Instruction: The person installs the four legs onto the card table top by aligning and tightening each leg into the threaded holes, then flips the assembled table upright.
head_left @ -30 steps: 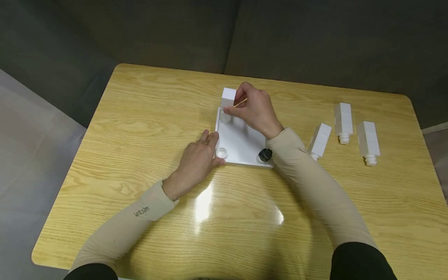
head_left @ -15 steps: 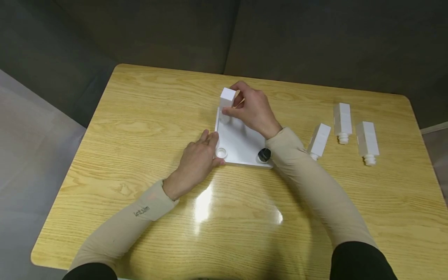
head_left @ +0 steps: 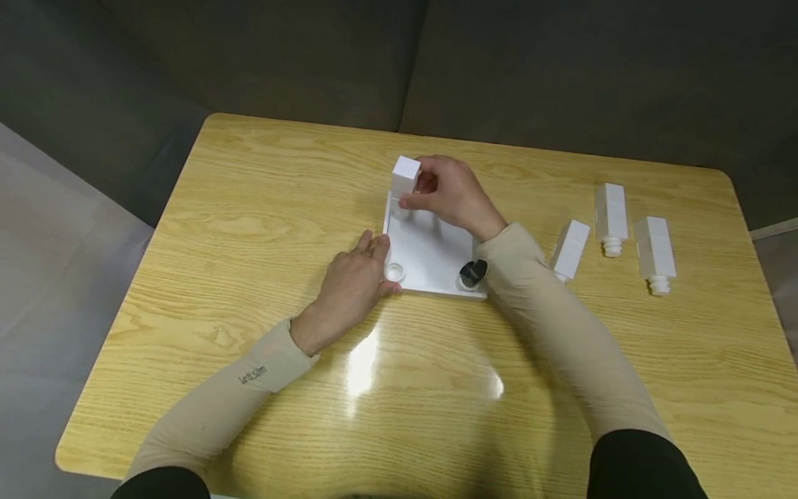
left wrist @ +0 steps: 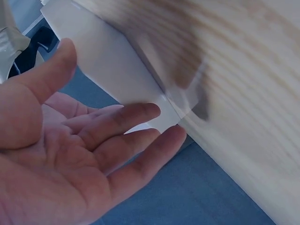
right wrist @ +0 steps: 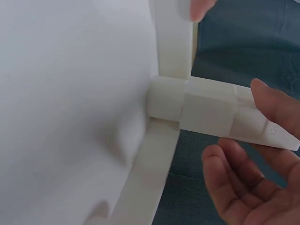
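In the head view, a white square board (head_left: 430, 256) with a raised rim lies mid-table, with a round socket (head_left: 394, 273) at its near left corner. A white square-sided leg (head_left: 405, 178) stands upright in the far left corner socket. My right hand (head_left: 454, 192) grips this leg from the right. The right wrist view shows thumb and fingers round the leg's outer part, while its round end sits in the corner; any thread is hidden. My left hand (head_left: 352, 287) rests along the board's left edge, fingers extended and thumb at the near edge.
Several more white legs lie right of the board: a near one (head_left: 570, 249) partly behind the right sleeve, a far one (head_left: 612, 218) and a rightmost one (head_left: 654, 253), the last two showing threaded ends. A black wrist camera (head_left: 472, 273) overlaps the board's near right corner.
The leg has turned slightly in place at the far left corner. My right hand's fingers have shifted round it, and its knuckles sit lower now. My left hand stays where it was.
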{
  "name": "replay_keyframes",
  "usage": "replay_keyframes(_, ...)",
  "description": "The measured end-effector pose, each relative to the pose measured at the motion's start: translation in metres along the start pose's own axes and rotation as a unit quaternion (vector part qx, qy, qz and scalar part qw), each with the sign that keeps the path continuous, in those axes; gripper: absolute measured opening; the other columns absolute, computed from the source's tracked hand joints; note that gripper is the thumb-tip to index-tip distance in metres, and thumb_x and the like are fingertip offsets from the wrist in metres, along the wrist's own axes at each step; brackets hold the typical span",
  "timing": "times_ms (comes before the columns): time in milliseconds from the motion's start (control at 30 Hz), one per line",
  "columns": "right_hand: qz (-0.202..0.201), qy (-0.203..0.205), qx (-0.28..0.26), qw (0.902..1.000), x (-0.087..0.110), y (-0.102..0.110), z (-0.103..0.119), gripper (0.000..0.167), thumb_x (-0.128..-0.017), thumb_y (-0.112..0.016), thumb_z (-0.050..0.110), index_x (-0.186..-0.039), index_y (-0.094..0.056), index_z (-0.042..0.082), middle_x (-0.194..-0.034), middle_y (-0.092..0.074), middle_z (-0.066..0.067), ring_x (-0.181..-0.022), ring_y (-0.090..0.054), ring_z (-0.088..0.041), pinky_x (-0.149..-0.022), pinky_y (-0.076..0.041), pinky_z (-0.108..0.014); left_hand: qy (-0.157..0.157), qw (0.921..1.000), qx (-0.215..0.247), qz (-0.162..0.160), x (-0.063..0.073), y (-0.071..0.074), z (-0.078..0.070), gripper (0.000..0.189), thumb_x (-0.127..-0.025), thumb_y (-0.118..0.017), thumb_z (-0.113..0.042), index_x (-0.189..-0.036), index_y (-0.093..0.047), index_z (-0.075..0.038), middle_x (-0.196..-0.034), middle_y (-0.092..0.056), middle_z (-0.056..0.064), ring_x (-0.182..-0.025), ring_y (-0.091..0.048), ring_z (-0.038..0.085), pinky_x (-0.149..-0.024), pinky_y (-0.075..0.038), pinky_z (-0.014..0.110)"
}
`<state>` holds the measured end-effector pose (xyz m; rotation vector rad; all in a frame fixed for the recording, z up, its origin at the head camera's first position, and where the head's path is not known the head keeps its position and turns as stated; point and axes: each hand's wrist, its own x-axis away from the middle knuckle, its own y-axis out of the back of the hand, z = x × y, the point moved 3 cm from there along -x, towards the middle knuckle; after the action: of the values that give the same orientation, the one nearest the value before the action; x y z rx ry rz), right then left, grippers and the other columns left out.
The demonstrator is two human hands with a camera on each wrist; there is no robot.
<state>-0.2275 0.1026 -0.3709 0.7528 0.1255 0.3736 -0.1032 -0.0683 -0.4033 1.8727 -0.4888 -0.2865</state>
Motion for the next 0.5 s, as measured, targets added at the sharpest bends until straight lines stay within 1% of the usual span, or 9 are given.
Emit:
replay_keyframes(100,-0.018,-0.004,0.009,0.9998,0.0022,-0.0004,0.0002,0.025,-0.093,-0.091,0.017,-0.101,-0.073,0.002,-0.096,-0.069,-0.012,-0.088,-0.062,-0.027,-0.077,-0.045,-0.035,0.001,1.0,0.001,0.005,0.0001,0.0004,-0.0007,0.087,-0.092,-0.083,-0.035,-0.151,-0.049,0.017,-0.148,-0.057,0.03,-0.147,-0.049,0.046,-0.096,-0.06,0.056)
replay_keyframes(267,-0.045,0.005,0.042,0.9981,0.0062,0.0007,0.0033,0.026,-0.092,-0.09,0.019,-0.096,-0.072,0.001,-0.091,-0.071,-0.012,-0.081,-0.062,-0.025,-0.072,-0.046,-0.034,-0.01,0.9999,-0.006,0.002,-0.0013,0.0008,-0.0023,0.086,-0.092,-0.083,-0.036,-0.15,-0.05,0.018,-0.147,-0.059,0.031,-0.146,-0.049,0.047,-0.096,-0.06,0.056)
replay_keyframes(400,-0.051,0.003,0.062,0.9968,0.0086,0.003,0.0046,0.029,-0.092,-0.09,0.022,-0.095,-0.07,0.001,-0.089,-0.071,-0.011,-0.078,-0.062,-0.025,-0.069,-0.045,-0.034,-0.018,0.9997,-0.017,0.001,-0.0041,0.0012,-0.0044,0.086,-0.091,-0.084,-0.036,-0.149,-0.051,0.018,-0.147,-0.06,0.031,-0.146,-0.05,0.047,-0.095,-0.06,0.055)
replay_keyframes(500,-0.052,-0.003,0.068,0.9963,0.01,0.0043,0.0042,0.03,-0.092,-0.09,0.023,-0.095,-0.069,0.002,-0.088,-0.071,-0.011,-0.077,-0.062,-0.024,-0.068,-0.045,-0.034,-0.019,0.9996,-0.017,0.01,-0.0063,0.0019,-0.0061,0.086,-0.092,-0.084,-0.035,-0.15,-0.05,0.019,-0.148,-0.058,0.031,-0.147,-0.049,0.047,-0.099,-0.059,0.055)
